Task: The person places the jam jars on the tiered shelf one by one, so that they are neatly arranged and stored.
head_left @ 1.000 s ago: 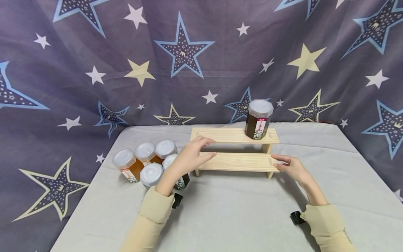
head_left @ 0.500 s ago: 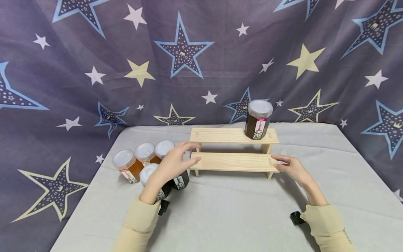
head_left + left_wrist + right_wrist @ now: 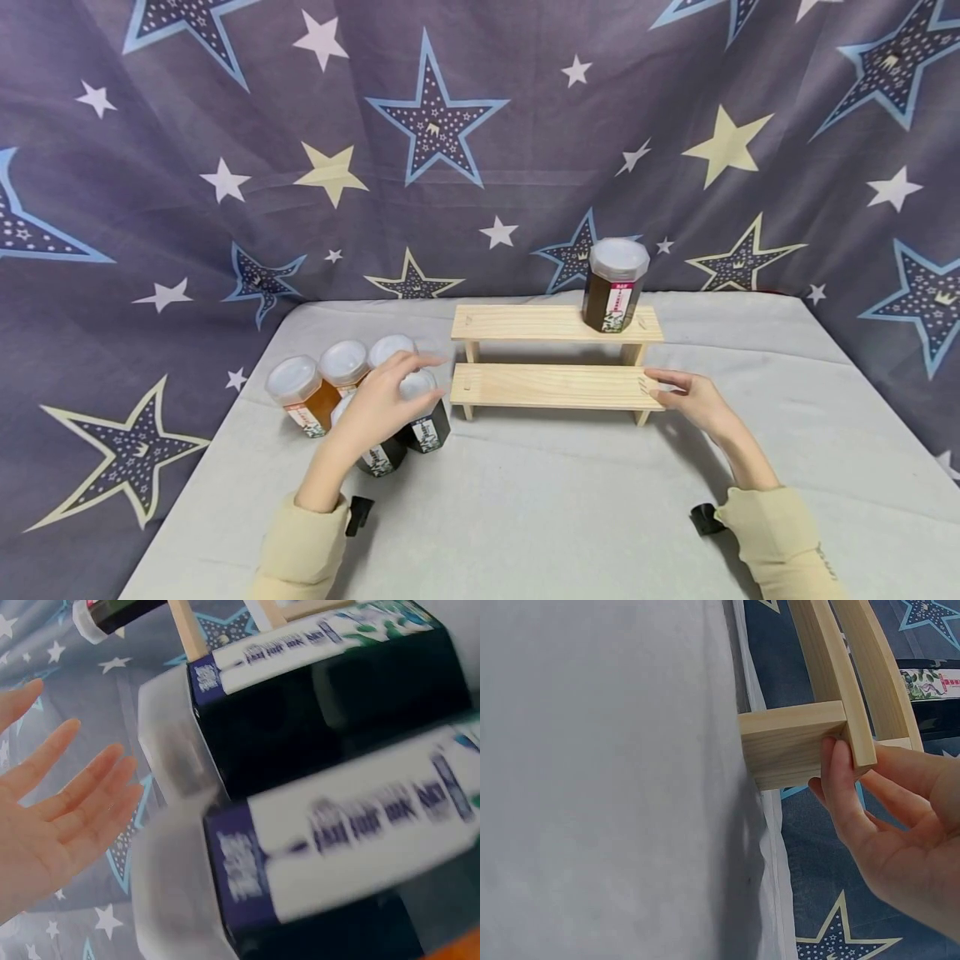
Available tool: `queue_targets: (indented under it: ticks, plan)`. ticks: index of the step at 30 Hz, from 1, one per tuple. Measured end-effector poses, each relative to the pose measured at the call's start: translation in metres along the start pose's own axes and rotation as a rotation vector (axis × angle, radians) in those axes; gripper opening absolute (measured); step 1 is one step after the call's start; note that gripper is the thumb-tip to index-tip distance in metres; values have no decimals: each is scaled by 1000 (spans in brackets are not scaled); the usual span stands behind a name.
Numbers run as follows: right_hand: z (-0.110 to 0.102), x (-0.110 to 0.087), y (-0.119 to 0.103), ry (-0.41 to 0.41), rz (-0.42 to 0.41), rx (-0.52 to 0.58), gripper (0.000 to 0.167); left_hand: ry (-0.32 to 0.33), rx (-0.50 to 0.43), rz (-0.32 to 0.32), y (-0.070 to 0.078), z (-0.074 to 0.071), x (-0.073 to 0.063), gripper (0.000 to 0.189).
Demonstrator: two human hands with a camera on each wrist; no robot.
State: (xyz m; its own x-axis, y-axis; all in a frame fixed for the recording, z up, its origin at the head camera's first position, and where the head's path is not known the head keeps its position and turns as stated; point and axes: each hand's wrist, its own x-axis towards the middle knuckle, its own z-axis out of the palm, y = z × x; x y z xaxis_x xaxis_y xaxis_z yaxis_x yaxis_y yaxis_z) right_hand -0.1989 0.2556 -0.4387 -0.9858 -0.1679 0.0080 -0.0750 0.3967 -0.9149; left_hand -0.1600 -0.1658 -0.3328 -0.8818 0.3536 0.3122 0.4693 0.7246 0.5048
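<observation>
Right hand (image 3: pixel 701 402) pinches the right end of one two-tier wooden stand (image 3: pixel 555 385), long axis left to right. Left hand (image 3: pixel 375 408), fingers and thumb apart, holds nothing; it's the nearer to two upright dark jars (image 3: pixel 427 435), lids just below it. Count: five jars on grey cloth (image 3: pixel 540 508) left of stand, those two included; one labelled jar (image 3: pixel 613 296) on upper tier, right end.

A greyish-purple curtain (image 3: pixel 262 108) printed with white, yellow and blue-edged stars (image 3: pixel 729 147) hangs behind and along both sides of a pale grey, cloth-covered table (image 3: pixel 562 508).
</observation>
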Motion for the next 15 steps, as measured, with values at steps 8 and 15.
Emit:
queue_targets:
  ticks: [8,15]
  plan:
    - [0,0,0,2,-1,1,41,6,47,-51,-14,-5,-16,38]
    - [0,0,0,6,-3,12,42,55,109,-57,-25,-9,-27,39]
